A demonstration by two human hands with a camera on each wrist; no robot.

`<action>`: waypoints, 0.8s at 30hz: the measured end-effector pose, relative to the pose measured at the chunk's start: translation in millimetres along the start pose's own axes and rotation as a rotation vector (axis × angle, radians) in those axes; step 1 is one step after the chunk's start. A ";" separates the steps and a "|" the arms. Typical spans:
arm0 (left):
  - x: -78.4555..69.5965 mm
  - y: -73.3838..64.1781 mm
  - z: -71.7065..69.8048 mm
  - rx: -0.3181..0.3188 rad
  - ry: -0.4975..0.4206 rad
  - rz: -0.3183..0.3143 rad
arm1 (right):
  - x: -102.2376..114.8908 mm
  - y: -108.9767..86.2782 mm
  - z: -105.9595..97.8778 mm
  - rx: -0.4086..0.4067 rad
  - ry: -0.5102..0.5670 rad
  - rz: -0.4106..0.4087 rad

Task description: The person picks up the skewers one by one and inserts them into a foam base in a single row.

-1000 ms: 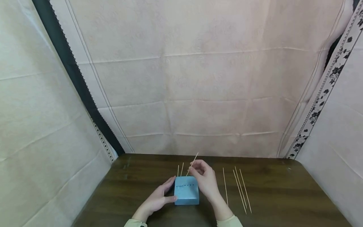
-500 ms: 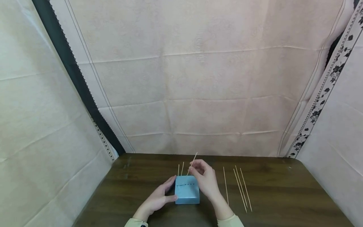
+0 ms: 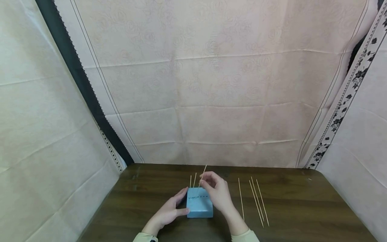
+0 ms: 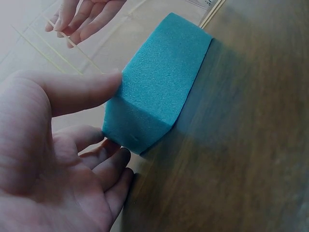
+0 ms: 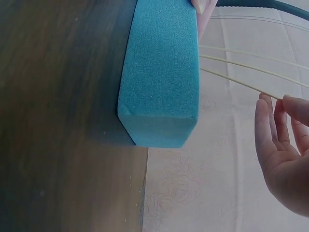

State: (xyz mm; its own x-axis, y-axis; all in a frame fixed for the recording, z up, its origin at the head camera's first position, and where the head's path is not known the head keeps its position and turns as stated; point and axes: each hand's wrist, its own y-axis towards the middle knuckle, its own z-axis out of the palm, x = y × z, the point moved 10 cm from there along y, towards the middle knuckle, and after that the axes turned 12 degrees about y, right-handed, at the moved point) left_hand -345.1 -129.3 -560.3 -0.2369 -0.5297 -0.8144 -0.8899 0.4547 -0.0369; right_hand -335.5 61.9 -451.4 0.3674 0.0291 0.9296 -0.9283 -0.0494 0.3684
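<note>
A blue foam block (image 3: 199,206) stands on the table, with a row of small dark marks across its top. My left hand (image 3: 169,210) grips the block's left side; in the left wrist view the thumb presses one edge and the fingers curl against the end. Two thin wooden sticks, one at the left (image 3: 190,182) and one beside it (image 3: 194,180), stand up from the block's far part. Thumb and fingertips of my right hand (image 3: 219,193) pinch a third wooden stick (image 5: 231,79). Its lower end meets the block; how deep it sits I cannot tell.
Several loose wooden sticks (image 3: 241,200) lie on the dark wooden table (image 3: 290,208), right of my right forearm. A pale cloth (image 3: 217,101) hangs behind the table's far edge, with more cloth on both sides.
My right hand has shifted slightly left, and the stick it pinches now leans less to the right. My left hand and the block stay nearly in place.
</note>
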 end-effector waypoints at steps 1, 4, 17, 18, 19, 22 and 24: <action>0.0 0.1 0.0 0.000 0.002 0.002 | 0.6 -0.3 0.5 0.003 -0.003 -0.003; -0.2 0.2 -0.1 0.000 0.005 0.005 | 2.2 -0.9 2.1 0.012 -0.016 -0.003; 2.6 0.5 0.5 0.006 -0.003 -0.009 | -0.5 -1.4 4.1 0.027 -0.063 0.014; 2.8 0.5 0.5 0.006 -0.004 -0.008 | -0.8 -1.4 4.1 0.027 -0.067 0.012; 2.9 0.6 0.4 0.005 -0.003 -0.006 | -1.2 -1.2 4.2 0.028 -0.072 0.011; 2.5 0.9 0.2 0.003 -0.001 0.001 | -2.0 -0.6 4.3 0.033 -0.091 0.002; 2.2 1.2 0.1 0.001 0.004 0.006 | -2.5 -0.1 4.3 0.036 -0.103 -0.003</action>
State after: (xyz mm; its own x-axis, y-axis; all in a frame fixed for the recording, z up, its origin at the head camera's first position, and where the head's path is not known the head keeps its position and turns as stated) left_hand -346.7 -129.9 -562.2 -0.2439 -0.5296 -0.8124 -0.8880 0.4588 -0.0324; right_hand -336.1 57.6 -453.7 0.3761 -0.0733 0.9237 -0.9251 -0.0851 0.3700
